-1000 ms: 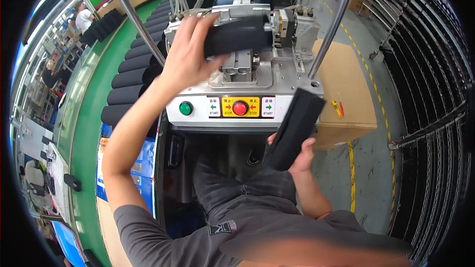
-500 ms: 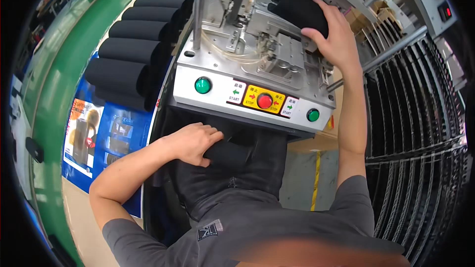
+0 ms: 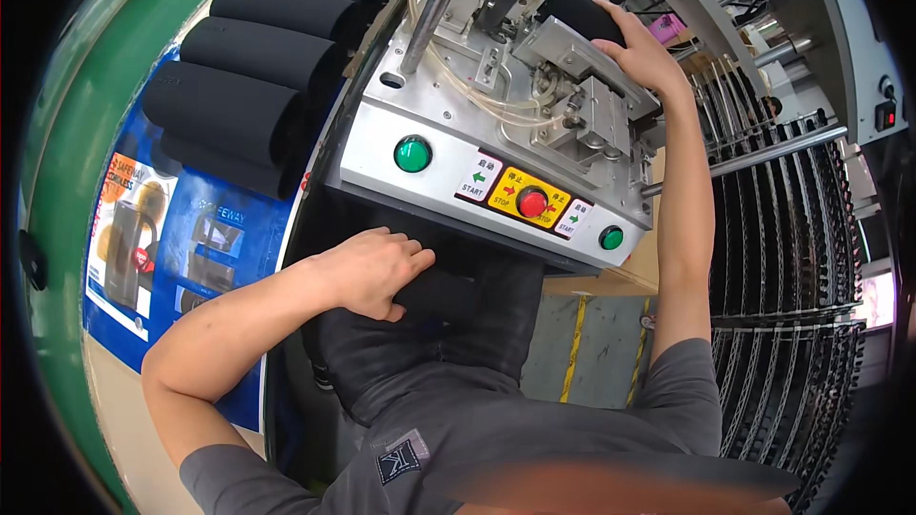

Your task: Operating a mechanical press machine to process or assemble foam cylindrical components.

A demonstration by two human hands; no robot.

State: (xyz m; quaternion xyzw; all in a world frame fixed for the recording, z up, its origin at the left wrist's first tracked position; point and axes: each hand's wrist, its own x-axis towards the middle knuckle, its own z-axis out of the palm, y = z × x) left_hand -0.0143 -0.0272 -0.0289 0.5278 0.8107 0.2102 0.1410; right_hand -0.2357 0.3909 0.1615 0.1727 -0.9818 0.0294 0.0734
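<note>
Behind the metal machine [image 3: 496, 124], 4 black foam rolls [image 3: 239, 105] lay stacked left. Right hand [image 3: 641, 52] gripped a far black roll [image 3: 582, 11]; left hand [image 3: 374, 272], fingers curled, rested near.

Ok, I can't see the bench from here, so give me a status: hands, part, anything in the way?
Right hand on black roll at machine fixture. Left hand low, gripping a dark piece at the lap. Nothing seen blocking the fixture.

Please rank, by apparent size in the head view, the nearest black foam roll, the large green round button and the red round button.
1. Nearest black foam roll
2. Large green round button
3. Red round button, slightly smaller
</note>
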